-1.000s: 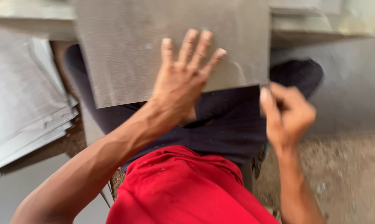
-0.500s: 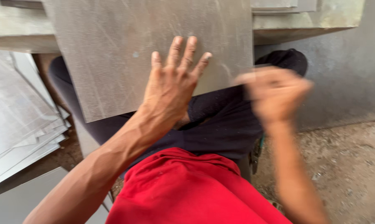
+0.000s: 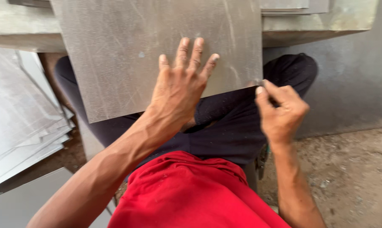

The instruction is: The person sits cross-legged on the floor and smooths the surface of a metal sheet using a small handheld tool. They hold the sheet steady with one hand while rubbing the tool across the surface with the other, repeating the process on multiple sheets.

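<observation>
- The left hand (image 3: 180, 90) lies flat on a grey metal sheet (image 3: 127, 50), palm down, with the fingers spread and pointing to the far side.
- The right hand (image 3: 281, 112) is at the near right corner of the same sheet. Its thumb and fingers are closed together on the corner, so it seems to pinch the edge there, but the exact contact is partly hidden by the fingers.
- The sheet rests over the person's lap and reaches to the far side, where it meets a pale counter (image 3: 317, 23). Its near edge runs from left to right and slopes, with the left end nearer to the person than the right end.
- The sheet lies on the far side of both hands. The left hand is over its middle near part, and the right hand is only at its corner, so the left hand covers more of it.
- Below the sheet are dark trousers (image 3: 237, 126) and a red shirt (image 3: 186, 194).
- On the left, a stack of similar grey sheets (image 3: 22, 126) lies low, well apart from both hands.
- On the right there is rough, dirty floor (image 3: 351, 169).
</observation>
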